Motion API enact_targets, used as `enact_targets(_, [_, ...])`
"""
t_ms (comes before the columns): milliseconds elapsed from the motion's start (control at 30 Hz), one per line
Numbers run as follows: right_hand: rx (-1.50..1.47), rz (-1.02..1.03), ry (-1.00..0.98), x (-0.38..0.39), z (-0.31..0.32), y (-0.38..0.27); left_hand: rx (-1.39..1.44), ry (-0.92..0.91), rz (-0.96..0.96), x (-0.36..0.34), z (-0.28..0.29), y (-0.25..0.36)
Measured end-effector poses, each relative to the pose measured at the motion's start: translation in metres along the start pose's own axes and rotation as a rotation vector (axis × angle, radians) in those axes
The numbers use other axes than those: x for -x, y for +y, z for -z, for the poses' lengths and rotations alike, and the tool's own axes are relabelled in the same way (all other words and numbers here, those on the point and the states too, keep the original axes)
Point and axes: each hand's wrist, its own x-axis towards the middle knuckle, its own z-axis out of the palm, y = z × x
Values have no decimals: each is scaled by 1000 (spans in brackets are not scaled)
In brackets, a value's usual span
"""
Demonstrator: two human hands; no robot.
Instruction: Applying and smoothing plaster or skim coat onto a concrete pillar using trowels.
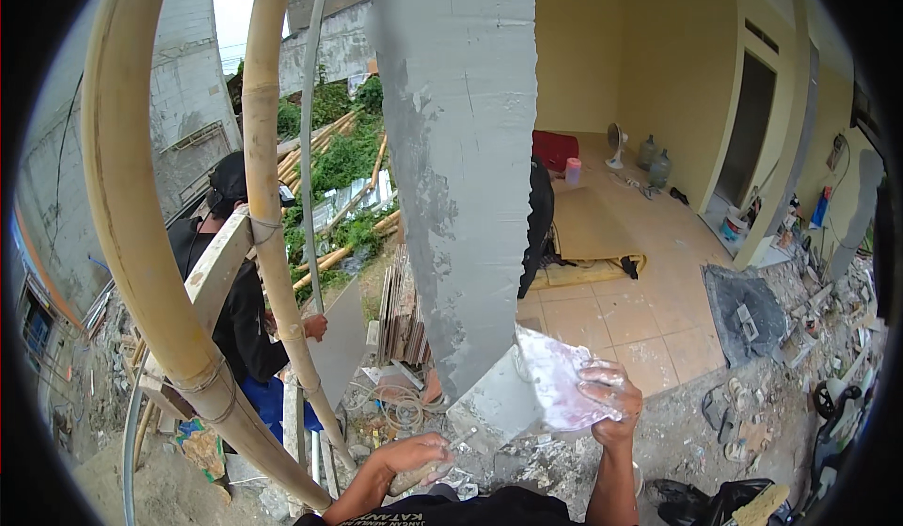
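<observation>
My left hand (414,458) is closed around a pale wooden handle at the bottom middle. A grey, plaster-smeared trowel blade (496,406) extends up and right from it. My right hand (614,402) grips a thin, crumpled white sheet (560,375) with pinkish stains; whether it is cloth or plastic I cannot tell. The sheet overlaps the blade's right edge. Behind the blade rises a grey plastered column (470,140), with darker, rougher patches along its left side.
Bamboo poles (132,178) form scaffolding at the left. Beyond them a person (246,291) in dark clothes holds a grey board (337,333). Rubble (677,441) and sandals (736,418) lie at the right. A tiled room (649,328) holds a fan (616,143) and water bottles (661,167).
</observation>
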Motion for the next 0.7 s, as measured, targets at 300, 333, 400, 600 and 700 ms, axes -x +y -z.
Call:
enact_targets(300, [660,-52,-396,20,38,60,-357,270,-114,-13,-8,-20])
enact_targets(333, [627,-181,-424,35,39,74,-208,244,-166,-19,-19,-17])
enact_targets(400, [555,-254,-437,55,37,89,-190,273,-226,-32,-32,1])
enact_targets(600, [-223,-987,293,100,21,102,-552,651,-289,-39,-69,-17])
enact_targets(700, [-389,-1015,121,115,26,109,-468,712,-192,-33,-87,-36])
